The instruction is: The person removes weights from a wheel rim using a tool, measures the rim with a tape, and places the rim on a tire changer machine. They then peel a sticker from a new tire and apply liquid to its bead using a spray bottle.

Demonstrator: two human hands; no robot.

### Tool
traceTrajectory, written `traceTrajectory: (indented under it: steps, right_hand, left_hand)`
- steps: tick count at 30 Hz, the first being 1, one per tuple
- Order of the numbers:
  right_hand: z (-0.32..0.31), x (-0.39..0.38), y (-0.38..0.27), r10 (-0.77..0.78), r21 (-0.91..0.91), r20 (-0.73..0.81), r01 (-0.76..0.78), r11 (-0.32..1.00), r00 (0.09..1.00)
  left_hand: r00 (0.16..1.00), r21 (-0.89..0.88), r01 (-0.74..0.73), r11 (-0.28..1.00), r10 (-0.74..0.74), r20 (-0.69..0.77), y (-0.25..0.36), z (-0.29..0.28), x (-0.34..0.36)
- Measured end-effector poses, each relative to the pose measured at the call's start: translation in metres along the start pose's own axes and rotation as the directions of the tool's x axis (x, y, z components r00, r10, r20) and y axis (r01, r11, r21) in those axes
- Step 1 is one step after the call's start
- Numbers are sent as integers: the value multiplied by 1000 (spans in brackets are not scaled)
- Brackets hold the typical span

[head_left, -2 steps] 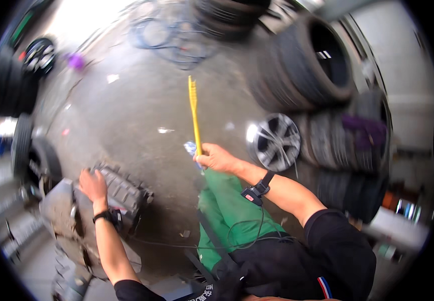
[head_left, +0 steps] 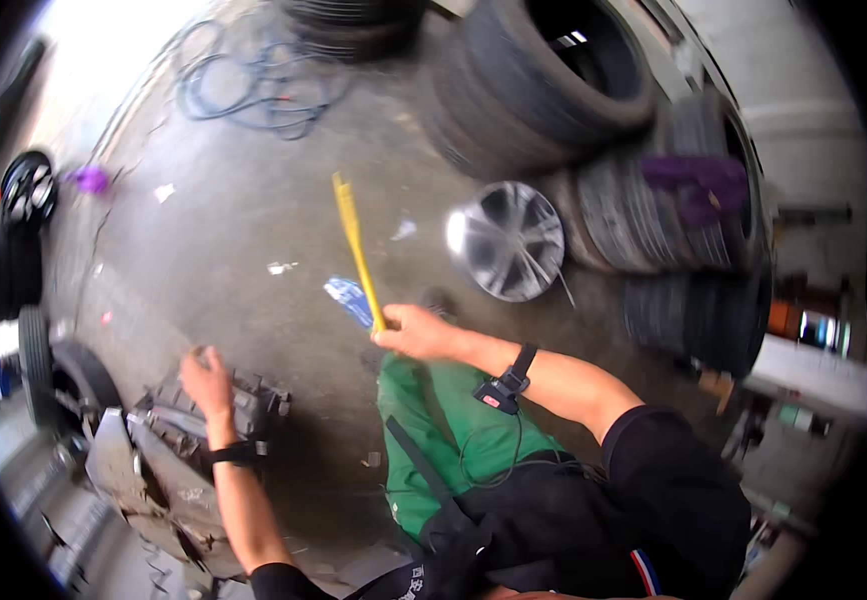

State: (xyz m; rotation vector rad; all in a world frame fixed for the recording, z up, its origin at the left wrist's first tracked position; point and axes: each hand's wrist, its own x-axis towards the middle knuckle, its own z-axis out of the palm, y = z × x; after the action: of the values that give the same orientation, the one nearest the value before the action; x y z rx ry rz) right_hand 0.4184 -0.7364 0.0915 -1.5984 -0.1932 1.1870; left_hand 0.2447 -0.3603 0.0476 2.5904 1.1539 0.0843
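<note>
My right hand (head_left: 418,331) is closed around the lower end of a long, thin yellow tool (head_left: 355,245). The tool points away from me and leans left; its far end looks notched, though blur hides its kind. Just left of that grip shows a blue and white packet (head_left: 347,299); whether it is held or lies lower down, I cannot tell. My left hand (head_left: 206,384) hovers over or rests on a worn grey machine (head_left: 158,478) with a ribbed dark top. Its fingers are loosely bent and apart, with nothing visible in them.
Large tyres (head_left: 543,85) stand at the right, with a purple cloth (head_left: 698,185) on one stack. A silver wheel rim (head_left: 513,240) lies beside them. A blue hose (head_left: 243,95) is coiled on the far floor. More tyres (head_left: 83,385) stand at the left.
The view has shifted, so the floor things sit further left. The yellow tool leans more to the left, still in my right hand. My left hand's fingers look more bent.
</note>
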Motion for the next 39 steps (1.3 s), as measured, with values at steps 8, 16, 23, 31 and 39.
traceTrajectory:
  steps: [8,16,23,31,39]
  right_hand:
    - [-124,123,136,-156,23,368,158,987,917]
    - [-394,202,391,-95,-316,-255,10,949,962]
    - [-545,281,591,-97,-486,-564,-234,842,820]
    - [-597,300,633,-38,-537,-434,-224,813,900]
    - [-600,231,562,-171,-616,-354,-91,782,920]
  left_hand:
    - [830,-785,427,448,150,538,308,230,-62]
    - [738,-621,399,675,166,654,392,519,-112]
    - [625,-468,421,777,126,771,407,708,-135]
    - [583,-508,461,728,183,791,415,820,-137]
    - [669,-615,230,754,336,663,441,875,-134]
